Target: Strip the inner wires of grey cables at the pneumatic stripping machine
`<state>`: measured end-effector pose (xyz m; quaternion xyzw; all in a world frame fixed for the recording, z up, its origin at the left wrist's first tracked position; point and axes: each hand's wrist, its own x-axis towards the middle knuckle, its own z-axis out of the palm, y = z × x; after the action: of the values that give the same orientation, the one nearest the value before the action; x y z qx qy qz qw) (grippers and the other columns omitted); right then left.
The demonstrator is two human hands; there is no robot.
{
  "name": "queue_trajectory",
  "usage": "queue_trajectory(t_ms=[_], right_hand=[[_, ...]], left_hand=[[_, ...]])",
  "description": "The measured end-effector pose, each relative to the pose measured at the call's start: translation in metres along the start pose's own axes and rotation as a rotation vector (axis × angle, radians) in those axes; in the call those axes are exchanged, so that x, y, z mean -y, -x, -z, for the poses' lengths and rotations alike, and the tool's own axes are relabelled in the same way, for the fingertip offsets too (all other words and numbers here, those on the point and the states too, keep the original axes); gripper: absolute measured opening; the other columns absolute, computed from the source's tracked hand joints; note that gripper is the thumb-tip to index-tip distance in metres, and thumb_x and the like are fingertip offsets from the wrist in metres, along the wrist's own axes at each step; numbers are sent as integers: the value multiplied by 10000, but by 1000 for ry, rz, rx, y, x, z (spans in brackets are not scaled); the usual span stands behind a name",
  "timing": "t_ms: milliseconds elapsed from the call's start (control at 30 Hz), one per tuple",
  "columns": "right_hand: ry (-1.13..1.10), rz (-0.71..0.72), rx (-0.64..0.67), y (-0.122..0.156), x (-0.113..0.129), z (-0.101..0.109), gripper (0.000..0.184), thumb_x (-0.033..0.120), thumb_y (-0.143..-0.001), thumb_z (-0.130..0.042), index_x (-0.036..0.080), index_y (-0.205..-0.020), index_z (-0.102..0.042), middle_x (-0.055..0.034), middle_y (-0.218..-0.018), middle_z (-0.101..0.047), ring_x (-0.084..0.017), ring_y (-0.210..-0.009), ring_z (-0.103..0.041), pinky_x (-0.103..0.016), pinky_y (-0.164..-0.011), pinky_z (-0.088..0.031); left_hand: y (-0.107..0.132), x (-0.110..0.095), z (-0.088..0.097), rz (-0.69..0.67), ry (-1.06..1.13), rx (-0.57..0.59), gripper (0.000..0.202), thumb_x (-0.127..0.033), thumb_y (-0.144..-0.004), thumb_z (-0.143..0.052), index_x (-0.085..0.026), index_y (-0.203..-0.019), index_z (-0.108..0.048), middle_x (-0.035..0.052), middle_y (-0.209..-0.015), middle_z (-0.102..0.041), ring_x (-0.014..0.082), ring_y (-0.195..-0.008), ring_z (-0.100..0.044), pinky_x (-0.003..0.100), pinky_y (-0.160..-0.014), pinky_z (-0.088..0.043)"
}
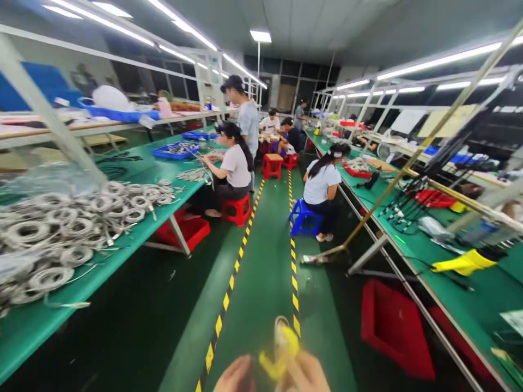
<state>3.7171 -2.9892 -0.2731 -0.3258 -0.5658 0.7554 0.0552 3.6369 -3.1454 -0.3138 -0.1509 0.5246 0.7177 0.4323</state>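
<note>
Low in the head view, my right hand (309, 373) pinches a bright yellow, strip-like thing (274, 366). Motion blur hides its exact kind. My left hand (236, 374) is just left of it, apart from the yellow thing, with its fingers smeared and partly cut off by the lower edge. Both hands are in front of my body, above the green walkway. A light shoe (281, 325) shows on the floor just beyond them.
Coiled grey cables (77, 228) cover the left bench (134, 239). The right bench (429, 294) bears black cables and a yellow tool (466, 264). People sit on stools (236, 210) along both sides. A broom (322, 255) leans by a red bin (398, 332).
</note>
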Motion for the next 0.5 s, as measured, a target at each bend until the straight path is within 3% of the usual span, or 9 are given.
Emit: queue_trajectory(t_ms=[67,200,300,400,500], right_hand=[[-124,35,-10,-28,21,7,554,648,-573,-835,118,-715,-761,-81,-572,-656,-204,-512,-593,-293,-507,-496],[-273,31,-77,-101,58,31,597,629,-606,-836,102,-873,-747,-45,-597,-649,-160,-529,-580,-272,-542,-503],[-317,21,-99,-154,89,47,581,598,-646,-832,93,-917,-733,-34,-592,-643,-153,-549,-590,-281,-589,-524],[-299,-1,-116,-201,123,54,606,596,-624,-847,83,-926,-731,-47,-616,-666,-157,-571,-610,-281,-600,-538],[-246,-17,-121,-243,150,51,622,614,-592,-855,83,-897,-741,-52,-609,-669,-163,-564,-613,-276,-582,-541]], left_hand=[[-19,-21,-20,19,-23,19,604,-713,-581,-777,-162,-774,-619,-13,-576,-558,120,-480,-497,240,-487,-370],[-73,-67,-64,69,-80,94,759,-819,-682,-594,-110,-938,-682,28,-616,-618,156,-552,-563,271,-554,-428],[-104,-96,-97,94,-114,175,818,-838,-709,-535,-69,-919,-720,72,-633,-639,189,-605,-589,300,-590,-451],[-124,-123,-124,7,-142,206,746,-782,-757,-552,-82,-931,-741,102,-742,-678,216,-705,-613,325,-667,-479],[-150,-153,-136,-150,-194,111,594,-668,-744,-685,-130,-990,-734,73,-771,-681,200,-709,-609,319,-696,-489]])
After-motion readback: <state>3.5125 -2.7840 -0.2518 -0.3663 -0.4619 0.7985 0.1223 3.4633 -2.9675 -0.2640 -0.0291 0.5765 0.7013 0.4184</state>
